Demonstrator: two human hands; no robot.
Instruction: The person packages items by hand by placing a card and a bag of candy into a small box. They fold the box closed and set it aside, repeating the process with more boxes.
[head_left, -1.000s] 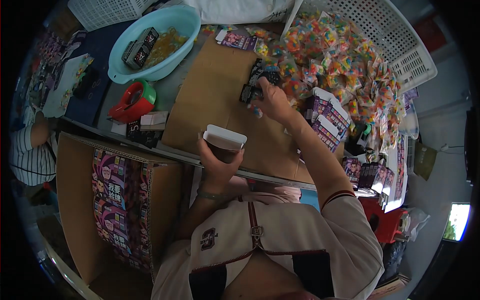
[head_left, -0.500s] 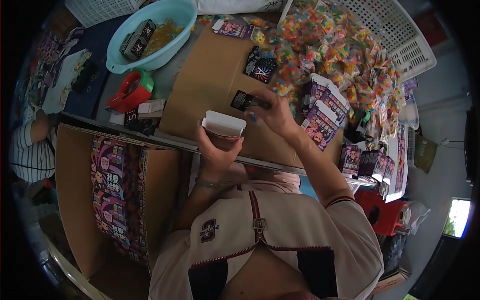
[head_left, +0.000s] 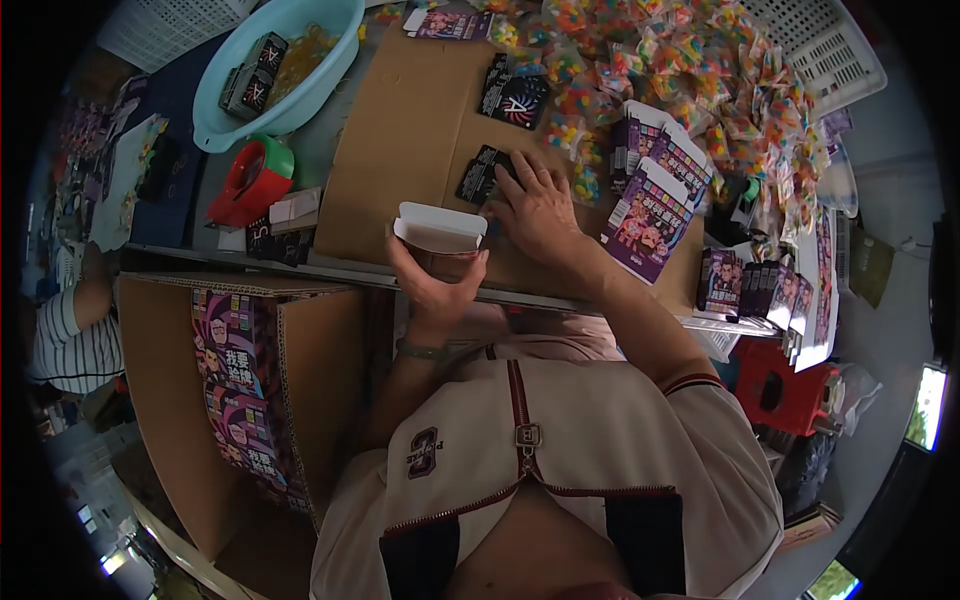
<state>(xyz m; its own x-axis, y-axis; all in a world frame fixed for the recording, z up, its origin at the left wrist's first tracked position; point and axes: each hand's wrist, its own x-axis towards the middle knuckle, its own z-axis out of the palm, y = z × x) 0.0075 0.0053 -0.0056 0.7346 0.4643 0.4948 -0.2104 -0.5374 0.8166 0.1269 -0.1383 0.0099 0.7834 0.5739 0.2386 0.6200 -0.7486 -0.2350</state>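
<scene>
My left hand (head_left: pixel 435 290) is wrapped round a small carton (head_left: pixel 440 232) at the table's front edge, its white mouth and flap facing up. Just to the right, my right hand (head_left: pixel 540 205) lies with fingers stretched out beside a black card pack (head_left: pixel 482 175) on the cardboard sheet, fingertips at its edge. Its palm side is hidden. Farther back on the sheet rest more black card packs (head_left: pixel 515 95), one with a colourful burst design. Flat purple printed cartons (head_left: pixel 650 215) lie to the right of my right hand.
Candy packets (head_left: pixel 680 70) are heaped at the back right by a white basket (head_left: pixel 820 50). A blue basin (head_left: pixel 215 100) and red tape dispenser (head_left: pixel 240 185) stand left. A large cardboard box (head_left: pixel 160 380) is below left. Another person's striped sleeve (head_left: pixel 75 335) shows far left.
My right hand has gone from lifted with bent fingers to stretched out by the black card pack. The left hand still holds the carton. The view has shifted slightly.
</scene>
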